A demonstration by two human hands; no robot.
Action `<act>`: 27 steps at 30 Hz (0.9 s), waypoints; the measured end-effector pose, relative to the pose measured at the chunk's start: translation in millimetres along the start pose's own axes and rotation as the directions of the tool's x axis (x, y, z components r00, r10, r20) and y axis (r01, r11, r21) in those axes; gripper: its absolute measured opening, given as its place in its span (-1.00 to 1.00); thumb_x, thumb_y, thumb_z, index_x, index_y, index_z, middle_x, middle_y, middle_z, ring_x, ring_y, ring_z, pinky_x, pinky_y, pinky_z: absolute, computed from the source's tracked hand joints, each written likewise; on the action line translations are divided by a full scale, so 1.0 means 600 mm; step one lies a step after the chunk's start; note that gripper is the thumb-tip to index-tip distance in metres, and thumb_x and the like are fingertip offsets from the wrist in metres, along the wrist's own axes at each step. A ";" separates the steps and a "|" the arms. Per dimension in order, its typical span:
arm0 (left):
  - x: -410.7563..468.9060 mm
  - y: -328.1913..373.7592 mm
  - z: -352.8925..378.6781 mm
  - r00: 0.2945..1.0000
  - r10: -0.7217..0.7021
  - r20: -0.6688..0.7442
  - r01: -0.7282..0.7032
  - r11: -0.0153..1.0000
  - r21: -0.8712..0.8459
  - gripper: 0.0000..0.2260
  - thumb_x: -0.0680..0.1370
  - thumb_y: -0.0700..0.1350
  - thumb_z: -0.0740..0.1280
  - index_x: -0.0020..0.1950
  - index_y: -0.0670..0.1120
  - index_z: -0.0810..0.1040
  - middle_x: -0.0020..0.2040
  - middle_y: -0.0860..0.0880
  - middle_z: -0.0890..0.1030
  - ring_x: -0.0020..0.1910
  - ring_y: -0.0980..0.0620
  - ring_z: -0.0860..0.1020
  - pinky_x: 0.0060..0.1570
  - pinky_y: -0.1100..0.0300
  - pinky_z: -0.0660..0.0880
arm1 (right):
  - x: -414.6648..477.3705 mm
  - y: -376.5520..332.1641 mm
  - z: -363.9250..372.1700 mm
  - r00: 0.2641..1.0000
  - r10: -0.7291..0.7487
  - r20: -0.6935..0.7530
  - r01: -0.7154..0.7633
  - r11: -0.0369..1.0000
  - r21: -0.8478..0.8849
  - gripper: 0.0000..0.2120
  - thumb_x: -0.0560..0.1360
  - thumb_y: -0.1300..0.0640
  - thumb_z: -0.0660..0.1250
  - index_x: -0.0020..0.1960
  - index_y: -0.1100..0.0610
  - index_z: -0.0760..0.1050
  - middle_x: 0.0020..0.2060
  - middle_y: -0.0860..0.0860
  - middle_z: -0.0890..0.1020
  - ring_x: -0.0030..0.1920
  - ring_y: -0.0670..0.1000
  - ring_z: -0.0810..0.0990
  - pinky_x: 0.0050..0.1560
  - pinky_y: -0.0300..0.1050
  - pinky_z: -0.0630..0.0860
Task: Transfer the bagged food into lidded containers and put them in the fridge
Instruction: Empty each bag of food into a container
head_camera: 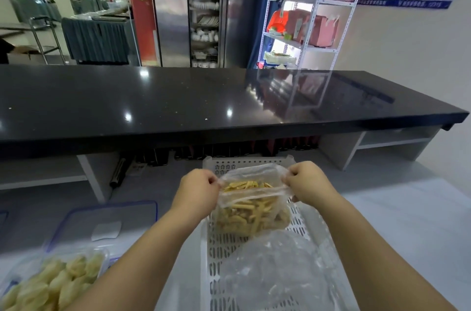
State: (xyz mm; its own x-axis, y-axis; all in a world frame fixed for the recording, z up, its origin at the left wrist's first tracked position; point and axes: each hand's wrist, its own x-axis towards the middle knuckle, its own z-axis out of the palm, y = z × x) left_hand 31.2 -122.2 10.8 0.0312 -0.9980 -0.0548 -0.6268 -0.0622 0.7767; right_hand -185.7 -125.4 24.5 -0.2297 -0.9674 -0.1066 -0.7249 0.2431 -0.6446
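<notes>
Pale yellow dumpling-like pieces fill a clear container (51,282) at the near left edge of the white desk (407,229). Just behind it lies a clear lid with a blue rim (107,224), flat on the desk, a white label at its centre. To the right of these, the left hand (196,193) is closed, pinching the left edge of the mouth of a clear plastic bag (252,206). The bag holds yellow strips of food and hangs over the far half of a white perforated basket (211,259). The right hand (308,183) is likewise closed, pinching the right edge of the bag's mouth; between the two hands the mouth is pulled open. In the near half of the basket lies a second crumpled clear bag (275,267); its contents cannot be made out. Behind the basket, a black counter (178,102) runs the full width of the room.
</notes>
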 end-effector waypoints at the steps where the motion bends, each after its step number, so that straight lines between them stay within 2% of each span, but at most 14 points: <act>1: 0.001 0.003 -0.004 1.000 0.014 -0.016 -0.014 0.999 -0.036 -0.79 0.57 -0.10 0.27 -0.17 -0.19 0.59 -0.28 -0.12 0.64 -0.29 -0.10 0.65 -0.23 0.05 0.58 | 0.002 -0.005 -0.002 0.999 -0.022 -0.028 0.022 1.000 0.002 -0.68 0.55 0.24 0.22 -0.38 0.19 0.35 -0.49 0.05 0.37 -0.50 0.03 0.53 -0.29 0.06 0.57; 3: 0.000 0.007 -0.012 0.998 0.056 -0.042 -0.060 0.992 -0.108 -0.79 0.57 -0.09 0.27 -0.17 -0.17 0.59 -0.29 -0.12 0.64 -0.30 -0.09 0.65 -0.18 -0.01 0.61 | 0.004 -0.014 -0.005 0.989 -0.090 -0.114 0.092 0.996 0.011 -0.64 0.55 0.24 0.19 -0.42 0.18 0.27 -0.50 0.05 0.31 -0.50 0.06 0.47 -0.32 0.13 0.56; 5: -0.006 0.015 -0.025 0.989 0.119 -0.089 -0.133 0.977 -0.168 -0.79 0.57 -0.08 0.27 -0.18 -0.14 0.60 -0.28 -0.11 0.63 -0.33 -0.03 0.63 -0.20 -0.02 0.62 | -0.002 -0.026 -0.007 0.961 -0.175 -0.216 0.188 0.981 0.040 -0.68 0.55 0.22 0.17 -0.38 0.26 0.33 -0.48 0.06 0.35 -0.43 0.05 0.39 -0.33 0.15 0.53; 9: -0.039 0.026 -0.067 0.941 0.238 -0.242 -0.291 0.933 -0.213 -0.82 0.56 -0.07 0.28 -0.20 -0.04 0.62 -0.31 -0.03 0.62 -0.34 0.07 0.58 -0.37 0.28 0.50 | -0.042 -0.068 -0.015 0.858 -0.334 -0.390 0.400 0.911 0.101 -0.71 0.57 0.23 0.15 -0.30 0.23 0.44 -0.42 0.04 0.46 -0.39 -0.04 0.37 -0.38 -0.14 0.31; 12: -0.076 0.018 -0.111 0.909 0.271 -0.317 -0.358 0.897 -0.260 -0.83 0.56 -0.09 0.27 -0.18 -0.01 0.62 -0.30 -0.04 0.63 -0.32 0.06 0.57 -0.35 0.24 0.49 | -0.078 -0.108 -0.013 0.802 -0.409 -0.435 0.523 0.833 0.182 -0.72 0.59 0.20 0.16 -0.27 0.20 0.47 -0.42 0.02 0.48 -0.41 -0.12 0.39 -0.39 -0.30 0.32; 14: -0.107 0.004 -0.144 0.890 0.282 -0.358 -0.385 0.886 -0.257 -0.83 0.56 -0.10 0.26 -0.17 0.01 0.61 -0.29 0.01 0.63 -0.29 0.10 0.58 -0.34 0.28 0.51 | -0.102 -0.136 -0.001 0.802 -0.440 -0.404 0.553 0.804 0.222 -0.73 0.60 0.16 0.17 -0.24 0.15 0.50 -0.40 0.00 0.51 -0.39 -0.15 0.42 -0.38 -0.32 0.34; 16: -0.140 -0.019 -0.177 0.879 0.266 -0.396 -0.382 0.890 -0.249 -0.84 0.56 -0.12 0.26 -0.16 0.02 0.60 -0.25 0.08 0.63 -0.28 0.14 0.58 -0.35 0.38 0.49 | -0.125 -0.165 0.020 0.814 -0.475 -0.335 0.565 0.782 0.263 -0.74 0.60 0.11 0.17 -0.21 0.11 0.52 -0.39 -0.02 0.54 -0.40 -0.15 0.43 -0.35 -0.25 0.38; 18: -0.175 -0.052 -0.208 0.875 0.211 -0.436 -0.346 0.903 -0.256 -0.85 0.55 -0.12 0.27 -0.17 0.00 0.61 -0.23 0.09 0.62 -0.27 0.14 0.57 -0.34 0.41 0.48 | -0.151 -0.192 0.053 0.815 -0.521 -0.253 0.579 0.751 0.319 -0.73 0.59 0.12 0.16 -0.22 0.13 0.51 -0.40 -0.01 0.52 -0.42 -0.13 0.41 -0.37 -0.22 0.37; 21: -0.231 -0.115 -0.257 0.848 0.132 -0.513 -0.286 0.929 -0.233 -0.84 0.54 -0.11 0.28 -0.20 0.02 0.60 -0.24 0.06 0.63 -0.27 0.09 0.57 -0.29 0.33 0.49 | -0.194 -0.235 0.119 0.804 -0.575 -0.149 0.576 0.693 0.433 -0.70 0.60 0.13 0.15 -0.29 0.13 0.47 -0.43 -0.02 0.46 -0.43 -0.12 0.39 -0.41 -0.25 0.36; 25: -0.304 -0.203 -0.324 0.787 0.034 -0.616 -0.204 0.957 -0.207 -0.82 0.53 -0.12 0.29 -0.24 0.07 0.57 -0.25 0.13 0.63 -0.29 0.19 0.56 -0.31 0.47 0.43 | -0.259 -0.296 0.213 0.778 -0.627 -0.037 0.533 0.628 0.567 -0.69 0.60 0.16 0.14 -0.28 0.14 0.48 -0.46 -0.05 0.47 -0.45 -0.09 0.41 -0.45 -0.30 0.37; 27: -0.340 -0.247 -0.359 0.765 -0.001 -0.644 -0.166 0.966 -0.198 -0.82 0.54 -0.10 0.28 -0.25 0.08 0.57 -0.26 0.15 0.62 -0.26 0.18 0.56 -0.31 0.47 0.43 | -0.294 -0.329 0.260 0.754 -0.657 -0.019 0.531 0.591 0.607 -0.67 0.60 0.20 0.14 -0.32 0.11 0.46 -0.49 -0.08 0.46 -0.47 -0.15 0.39 -0.46 -0.35 0.34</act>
State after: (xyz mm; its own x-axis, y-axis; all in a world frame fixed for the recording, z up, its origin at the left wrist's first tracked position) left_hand 285.1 88.4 42.0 0.5260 -0.7697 0.3618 -0.4568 0.1032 0.8836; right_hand 99.4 -13.9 52.4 0.2908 -0.8874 0.3576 -0.1558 -0.4127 -0.8975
